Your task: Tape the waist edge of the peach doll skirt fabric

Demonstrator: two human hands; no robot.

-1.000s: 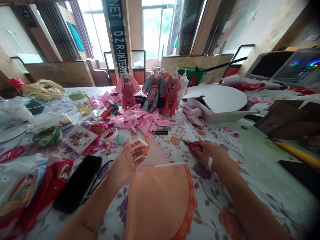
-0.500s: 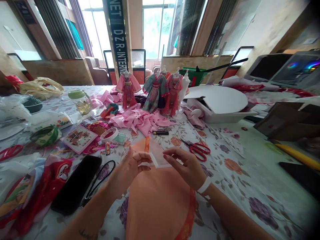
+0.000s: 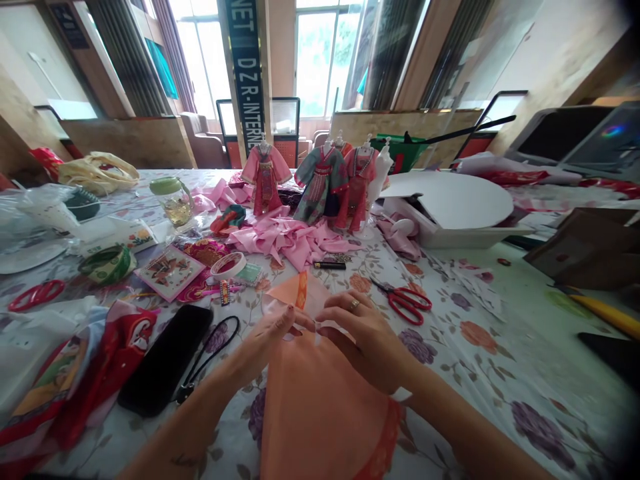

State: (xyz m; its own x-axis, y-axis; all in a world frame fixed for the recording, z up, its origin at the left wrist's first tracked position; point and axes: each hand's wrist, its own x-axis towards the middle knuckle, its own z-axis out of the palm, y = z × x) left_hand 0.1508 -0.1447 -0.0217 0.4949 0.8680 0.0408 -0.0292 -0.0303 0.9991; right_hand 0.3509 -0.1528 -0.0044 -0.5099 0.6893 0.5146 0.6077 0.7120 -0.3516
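both hands have come together over the peach fabric piece (image 3: 320,393), which lies flat on the floral tablecloth (image 3: 475,373) at the near edge of the table, right in front of the person. a second ago the right hand (image 3: 367,337) was out by the red scissors (image 3: 406,300); now it is back and pressed down on the upper end of the cloth, fingers spread and curled over it, a ring showing on one finger. the scissors lie released on the cloth cover, just beyond that hand and apart from it. the left hand (image 3: 273,330) meets the right at the same spot, thumb and fingertips pinched on the fabric's top edge, where a strip of white tape showed half a second ago; the tape is now mostly hidden under the fingers, so i cannot tell whether it is stuck down. from how the hands sit, i would judge that cutting is over and the work is now pressing or folding that taped edge. an orange ribbon strip (image 3: 301,298) runs across the small folded tip just past the fingers. to the left, near the same edge, lies a black case (image 3: 165,357) with a cord, then a roll of tape (image 3: 228,265), and toward the far edge stand dressed doll mannequins (image 3: 325,183) behind a heap of pink cloth (image 3: 290,240).
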